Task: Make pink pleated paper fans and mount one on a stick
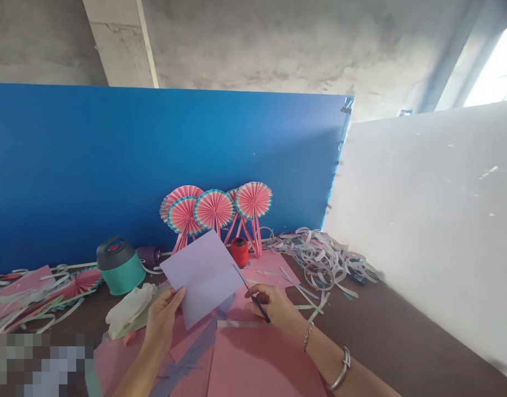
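Note:
My left hand (166,315) pinches the lower left edge of a pale lilac paper sheet (208,275), thumb on top, raised above the table. At the sheet's right corner, my right hand (272,306) is closed round dark-handled scissors (259,307); their blades point up and left beside the paper's edge. Below both hands lie pink sheets (262,358) and a darker purple strip (195,353). Just behind the lilac sheet stands a red thread spool (239,252).
Pink pleated paper fans (214,208) lean against a blue panel (113,154). A heap of paper strips (319,259) lies at the right, beside a white panel (435,220). A green container (120,270), white crumpled material (131,309) and more strips (38,300) are at the left.

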A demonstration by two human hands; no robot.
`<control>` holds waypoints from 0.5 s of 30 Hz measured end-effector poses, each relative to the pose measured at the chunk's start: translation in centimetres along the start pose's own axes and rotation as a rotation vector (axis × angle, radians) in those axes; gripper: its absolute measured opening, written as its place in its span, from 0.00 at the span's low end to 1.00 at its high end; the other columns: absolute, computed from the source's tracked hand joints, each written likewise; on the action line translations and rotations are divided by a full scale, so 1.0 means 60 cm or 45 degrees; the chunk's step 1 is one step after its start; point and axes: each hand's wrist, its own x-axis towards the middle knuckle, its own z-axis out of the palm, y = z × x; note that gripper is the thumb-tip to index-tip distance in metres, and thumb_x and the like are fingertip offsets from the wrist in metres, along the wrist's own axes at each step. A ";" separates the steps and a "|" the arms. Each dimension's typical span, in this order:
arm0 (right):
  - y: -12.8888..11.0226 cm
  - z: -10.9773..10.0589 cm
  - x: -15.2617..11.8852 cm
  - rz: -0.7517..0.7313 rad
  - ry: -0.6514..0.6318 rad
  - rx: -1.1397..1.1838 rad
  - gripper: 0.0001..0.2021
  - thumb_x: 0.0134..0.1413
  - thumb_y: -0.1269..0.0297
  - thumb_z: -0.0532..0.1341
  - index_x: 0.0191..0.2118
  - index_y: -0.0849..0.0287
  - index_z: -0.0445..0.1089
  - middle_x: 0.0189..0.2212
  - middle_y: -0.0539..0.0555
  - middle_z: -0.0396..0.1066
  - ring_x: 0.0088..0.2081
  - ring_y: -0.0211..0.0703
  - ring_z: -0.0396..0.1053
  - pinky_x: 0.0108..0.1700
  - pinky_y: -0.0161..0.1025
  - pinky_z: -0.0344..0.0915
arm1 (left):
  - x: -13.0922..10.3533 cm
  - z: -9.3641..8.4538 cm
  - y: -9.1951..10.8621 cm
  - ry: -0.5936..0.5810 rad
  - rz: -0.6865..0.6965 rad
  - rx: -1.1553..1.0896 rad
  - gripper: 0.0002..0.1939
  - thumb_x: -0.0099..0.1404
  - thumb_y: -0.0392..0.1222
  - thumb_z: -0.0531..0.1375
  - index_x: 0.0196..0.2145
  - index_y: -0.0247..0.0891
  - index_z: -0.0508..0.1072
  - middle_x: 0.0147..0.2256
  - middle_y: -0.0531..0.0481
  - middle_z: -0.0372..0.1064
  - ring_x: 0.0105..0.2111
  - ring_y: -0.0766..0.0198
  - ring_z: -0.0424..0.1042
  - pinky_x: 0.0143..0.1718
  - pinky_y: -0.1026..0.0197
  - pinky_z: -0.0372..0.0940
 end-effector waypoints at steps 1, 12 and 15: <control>0.002 0.000 0.001 -0.007 -0.010 0.009 0.16 0.43 0.55 0.65 0.37 0.60 0.69 0.15 0.42 0.59 0.18 0.32 0.57 0.21 0.31 0.51 | 0.001 0.000 -0.001 -0.009 0.000 0.004 0.25 0.36 0.57 0.70 0.26 0.34 0.76 0.25 0.49 0.73 0.29 0.57 0.70 0.30 0.59 0.65; 0.013 0.004 0.011 0.035 0.001 0.160 0.17 0.40 0.55 0.67 0.35 0.60 0.69 0.17 0.43 0.58 0.19 0.32 0.54 0.22 0.33 0.50 | 0.012 -0.004 -0.024 -0.160 -0.062 0.013 0.23 0.41 0.56 0.69 0.30 0.35 0.77 0.27 0.48 0.75 0.27 0.56 0.71 0.29 0.57 0.66; 0.007 0.004 0.007 0.021 0.003 0.174 0.15 0.41 0.58 0.66 0.34 0.61 0.69 0.18 0.44 0.58 0.20 0.32 0.53 0.22 0.34 0.50 | 0.014 -0.008 -0.029 -0.181 -0.089 0.006 0.23 0.41 0.55 0.69 0.32 0.37 0.77 0.26 0.50 0.75 0.28 0.55 0.71 0.29 0.57 0.66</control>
